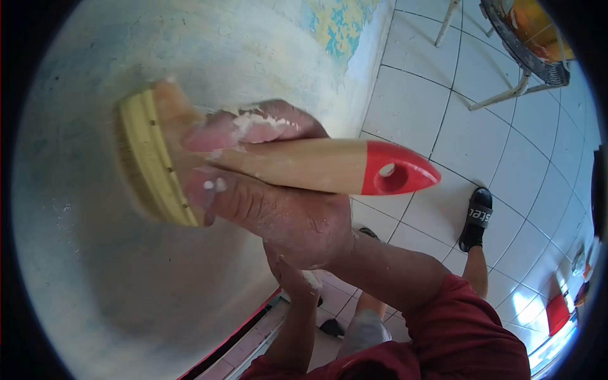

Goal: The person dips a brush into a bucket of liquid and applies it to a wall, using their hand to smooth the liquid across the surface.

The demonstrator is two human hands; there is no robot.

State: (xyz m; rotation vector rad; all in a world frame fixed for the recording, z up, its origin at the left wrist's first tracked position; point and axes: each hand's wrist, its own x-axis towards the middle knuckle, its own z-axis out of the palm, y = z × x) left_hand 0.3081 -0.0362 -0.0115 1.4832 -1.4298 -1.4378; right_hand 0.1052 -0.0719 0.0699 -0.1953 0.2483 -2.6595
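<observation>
My right hand [278,215] is closed around a wide paint brush [310,163] with a wooden handle and a red, holed end. The thumb and fingers grip low on the handle, near the yellow band above the bristles. White smears mark the fingers. The bristles face left in front of a patchy, pale wall [209,266]; their edge is blurred, and contact with the wall cannot be made out. Below and behind the right hand is my left hand [294,278], mostly covered by it, so its fingers are hidden.
Peeling turquoise and yellow paint [342,31] shows high on the wall. At upper right a metal-legged stool [522,79] bears an orange-yellow container [538,28]. White tiles [411,107] cover the floor, where a foot in a black sandal [476,218] stands. A red object [557,315] lies at lower right.
</observation>
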